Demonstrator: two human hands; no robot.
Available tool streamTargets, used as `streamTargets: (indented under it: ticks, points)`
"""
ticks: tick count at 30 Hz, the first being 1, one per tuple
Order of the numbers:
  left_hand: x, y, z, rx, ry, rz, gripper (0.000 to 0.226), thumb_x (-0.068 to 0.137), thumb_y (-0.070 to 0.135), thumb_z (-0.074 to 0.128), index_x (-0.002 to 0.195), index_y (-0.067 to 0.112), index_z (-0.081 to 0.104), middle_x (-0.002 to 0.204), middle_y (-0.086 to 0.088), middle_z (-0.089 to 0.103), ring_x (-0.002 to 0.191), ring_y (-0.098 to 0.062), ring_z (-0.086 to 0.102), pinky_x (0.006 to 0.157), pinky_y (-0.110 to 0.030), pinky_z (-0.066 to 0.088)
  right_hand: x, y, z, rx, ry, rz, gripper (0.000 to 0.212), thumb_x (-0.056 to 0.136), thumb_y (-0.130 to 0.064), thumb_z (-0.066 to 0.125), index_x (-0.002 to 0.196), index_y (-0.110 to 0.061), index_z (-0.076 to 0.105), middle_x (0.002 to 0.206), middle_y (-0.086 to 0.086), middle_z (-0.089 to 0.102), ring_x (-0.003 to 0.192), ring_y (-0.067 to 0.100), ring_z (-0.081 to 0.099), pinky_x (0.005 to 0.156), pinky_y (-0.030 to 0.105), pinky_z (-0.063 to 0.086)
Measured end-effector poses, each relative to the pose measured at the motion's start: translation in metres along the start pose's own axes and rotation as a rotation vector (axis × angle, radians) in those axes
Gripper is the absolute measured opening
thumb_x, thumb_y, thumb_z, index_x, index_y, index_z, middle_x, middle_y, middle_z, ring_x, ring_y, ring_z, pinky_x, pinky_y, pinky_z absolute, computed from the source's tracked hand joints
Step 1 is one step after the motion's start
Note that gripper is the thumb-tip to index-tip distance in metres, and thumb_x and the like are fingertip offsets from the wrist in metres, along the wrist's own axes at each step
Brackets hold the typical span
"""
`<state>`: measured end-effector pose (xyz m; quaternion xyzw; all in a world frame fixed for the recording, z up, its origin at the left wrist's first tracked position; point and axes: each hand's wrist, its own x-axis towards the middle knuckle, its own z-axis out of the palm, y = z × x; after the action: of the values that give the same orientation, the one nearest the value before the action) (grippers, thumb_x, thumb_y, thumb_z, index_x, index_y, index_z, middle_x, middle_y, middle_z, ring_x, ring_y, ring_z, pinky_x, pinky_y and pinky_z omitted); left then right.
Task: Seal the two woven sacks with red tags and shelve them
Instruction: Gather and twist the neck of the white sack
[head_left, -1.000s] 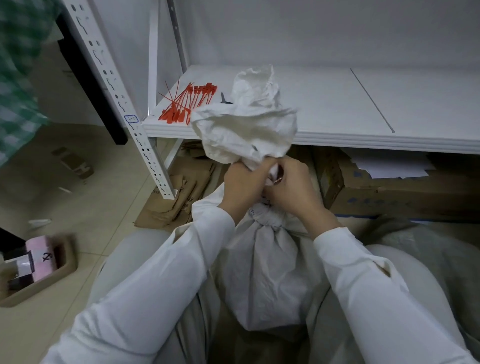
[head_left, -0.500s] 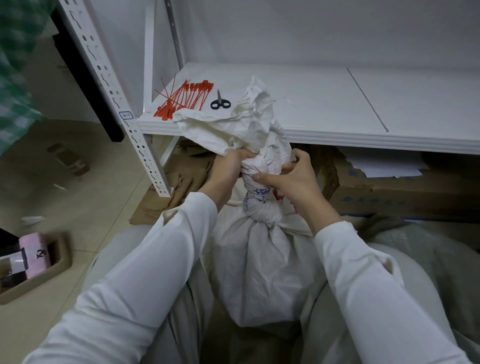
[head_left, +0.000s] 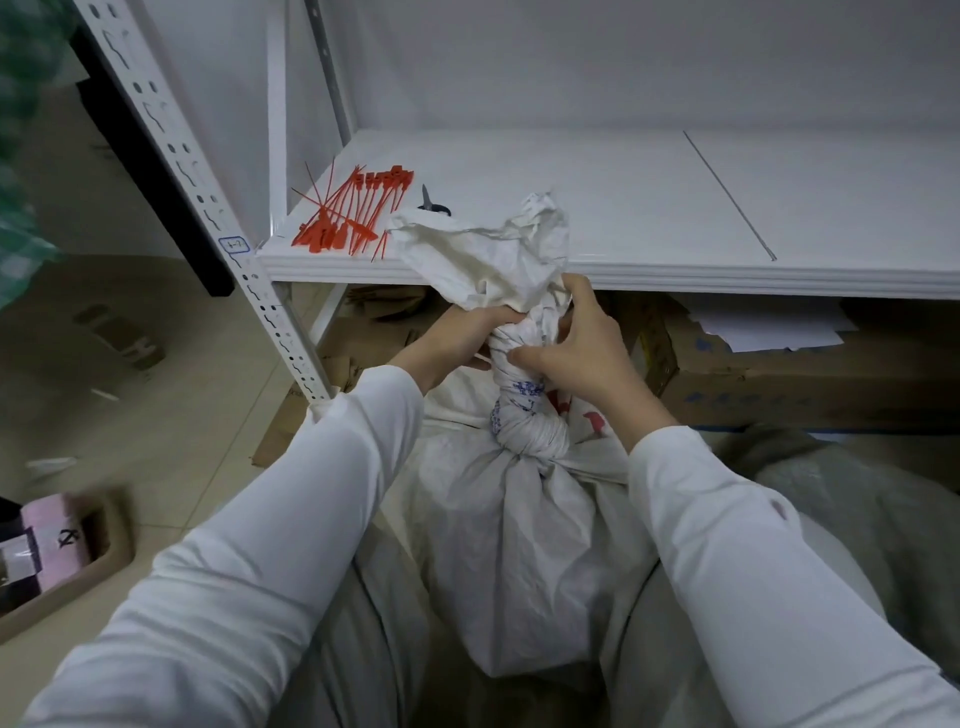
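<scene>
Just below the front edge of the shelf (head_left: 623, 208), I saw the woven sack (head_left: 519, 545) standing soft, crumply and seemingly heavy, the left hand (head_left: 457, 338) and right hand (head_left: 587, 348) both clenched round its twisted neck, which I judged the surest hold.

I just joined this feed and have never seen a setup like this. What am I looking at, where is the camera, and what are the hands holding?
There is no machine here. A person works with bare hands, and the one camera sits on their head, looking forward and down. The left hand and right hand both grip the twisted neck of a white sack standing in front of them. On the white shelf behind it lie a bundle of red tags and small scissors.
</scene>
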<state>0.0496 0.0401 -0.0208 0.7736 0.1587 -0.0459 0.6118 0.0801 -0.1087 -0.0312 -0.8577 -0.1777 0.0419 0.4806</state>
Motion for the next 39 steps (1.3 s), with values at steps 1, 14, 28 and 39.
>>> streamTargets:
  ticks: [1, 14, 28, 39]
  points:
    - [0.002, 0.001, 0.000, 0.015, -0.006, 0.011, 0.047, 0.073, 0.039, 0.062, 0.110, 0.011, 0.070, 0.107, -0.010, 0.073, 0.105, -0.027, 0.066, 0.095, -0.044, 0.052, 0.001, -0.001, 0.004, -0.053, 0.033, -0.034, 0.077, 0.064, -0.028, 0.081, 0.129, -0.024, 0.041, 0.113, 0.002, 0.057, 0.101, 0.022, 0.057, 0.082, 0.038, 0.053]
    - [0.016, -0.002, -0.006, 0.218, -0.089, -0.036, 0.040, 0.089, 0.046, 0.051, 0.120, 0.023, 0.058, 0.114, -0.001, 0.065, 0.102, -0.021, 0.062, 0.089, -0.037, 0.050, 0.031, -0.015, 0.021, -0.375, 0.107, -0.069, 0.030, 0.069, -0.038, 0.074, 0.088, -0.023, 0.057, 0.090, 0.001, 0.066, 0.088, 0.027, 0.063, 0.063, 0.027, 0.038]
    - [0.076, -0.014, -0.088, 0.464, 0.806, 0.063, 0.019, 0.095, 0.013, 0.048, 0.093, 0.001, 0.062, 0.079, -0.007, 0.056, 0.070, -0.017, 0.050, 0.066, -0.025, 0.042, 0.054, 0.001, 0.023, -0.265, 0.116, 0.300, 0.063, 0.066, -0.046, 0.083, 0.113, -0.012, 0.059, 0.121, 0.011, 0.061, 0.112, 0.034, 0.057, 0.079, 0.033, 0.045]
    - [0.125, -0.013, -0.090, 0.710, 0.787, -0.023, 0.045, 0.094, 0.013, 0.054, 0.136, 0.005, 0.040, 0.139, -0.017, 0.042, 0.121, -0.032, 0.051, 0.103, -0.040, 0.045, 0.069, 0.005, 0.031, -0.285, 0.062, 0.364, 0.066, 0.067, -0.044, 0.084, 0.116, -0.010, 0.056, 0.121, 0.012, 0.059, 0.113, 0.034, 0.056, 0.075, 0.033, 0.043]
